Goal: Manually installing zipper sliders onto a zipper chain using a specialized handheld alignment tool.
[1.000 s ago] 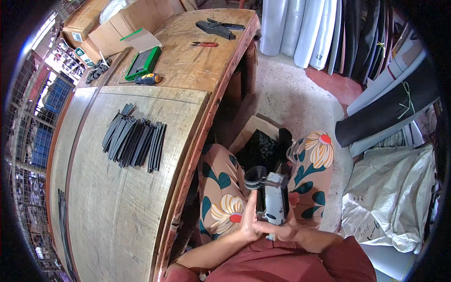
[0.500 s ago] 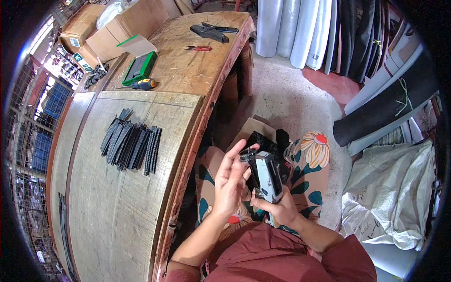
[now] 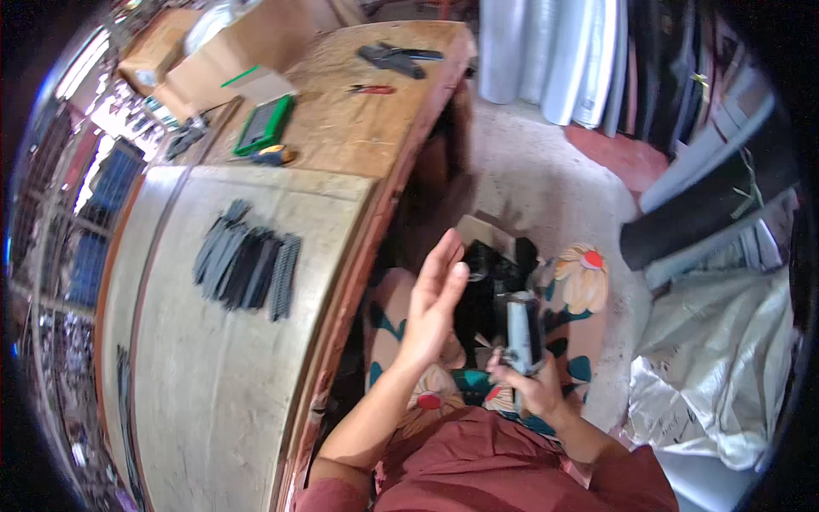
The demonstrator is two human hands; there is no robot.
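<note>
My left hand (image 3: 437, 299) is raised over my lap with its fingers stretched out and nothing in them. In my right hand (image 3: 537, 388) is a pale grey and black staple gun (image 3: 520, 328), held upright by its lower part. Just beyond the left fingertips a small dark looped piece (image 3: 480, 263) shows blurred; I cannot make out whether it hangs free or touches what lies below. Black pieces fill the cardboard box (image 3: 486, 232) in front of my knees. On the table to the left lies a pile of short black ribbed strips (image 3: 247, 266).
The wooden table (image 3: 222, 375) runs along my left side. A green box (image 3: 264, 126), a screwdriver (image 3: 275, 155), red snips (image 3: 372, 89) and a black plier-like tool (image 3: 397, 60) lie farther back. Rolls of material (image 3: 699, 200) and a white sack (image 3: 708, 367) stand at right.
My left hand has opened and moved away from the staple gun, letting go of the black looped piece. My right hand has shifted slightly right and down with the gun. The view has swung slightly.
</note>
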